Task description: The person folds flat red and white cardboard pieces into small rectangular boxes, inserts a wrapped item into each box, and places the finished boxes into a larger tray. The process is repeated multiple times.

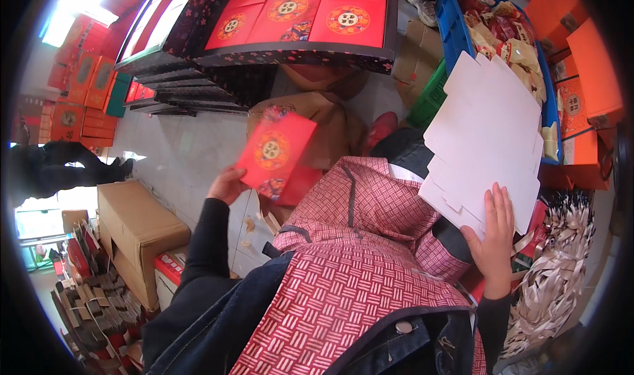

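A red-and-white woven-pattern apron over a dark denim jacket fills the lower centre of the frame, the person's lap beneath it. Across the top edge, a dark floral tray holds rows of red boxes with gold medallions. At upper right, a blue crate brims with wrapped snack packets, orange cartons stacked just beside it. A stack of flat white card sheets stands right of centre, gripped at its lower edge by the right hand, fingers laid flat over the front sheet, thumb hidden behind. Left of centre, the left hand pinches the lower corner of a red folded box, held tilted above brown paper bags. A brown cardboard carton sits at lower left on the pale floor.
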Available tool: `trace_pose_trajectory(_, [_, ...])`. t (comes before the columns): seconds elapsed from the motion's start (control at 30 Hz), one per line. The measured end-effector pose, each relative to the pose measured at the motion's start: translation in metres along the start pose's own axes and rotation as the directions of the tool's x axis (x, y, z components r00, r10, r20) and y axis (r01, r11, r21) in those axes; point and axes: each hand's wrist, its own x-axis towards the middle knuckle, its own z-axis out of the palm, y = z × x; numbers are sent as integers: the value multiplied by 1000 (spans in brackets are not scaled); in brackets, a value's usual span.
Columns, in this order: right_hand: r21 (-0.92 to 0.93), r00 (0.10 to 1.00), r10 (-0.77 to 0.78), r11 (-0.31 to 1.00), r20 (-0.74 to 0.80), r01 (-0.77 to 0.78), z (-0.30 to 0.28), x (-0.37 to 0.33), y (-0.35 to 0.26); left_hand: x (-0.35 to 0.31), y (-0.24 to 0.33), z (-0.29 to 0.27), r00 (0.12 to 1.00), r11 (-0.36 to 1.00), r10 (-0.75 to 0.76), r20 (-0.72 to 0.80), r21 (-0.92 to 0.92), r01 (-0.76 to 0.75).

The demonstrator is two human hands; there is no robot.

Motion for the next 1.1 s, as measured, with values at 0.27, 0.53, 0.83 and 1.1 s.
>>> trace_pose_trajectory(0.27, [11,999,34,999,37,-34,-4,1,-4,98,-101,-9,903,968,-165,-396,-239,72])
trace_pose_trajectory(0.53, [87,999,48,995,22,-50,-14,2,-9,144,-127,-33,806,961,-127,-578,130,245])
trace_pose_trajectory(0.83, [917,797,-463,-278,-388,285,-107,30,-64,135,-31,102,614,497,766,-191,782,-377])
trace_pose_trajectory(1.1, [291,954,-94,940,-286,180,-66,9,-36,66,-7,284,678,503,637,367,468,-726])
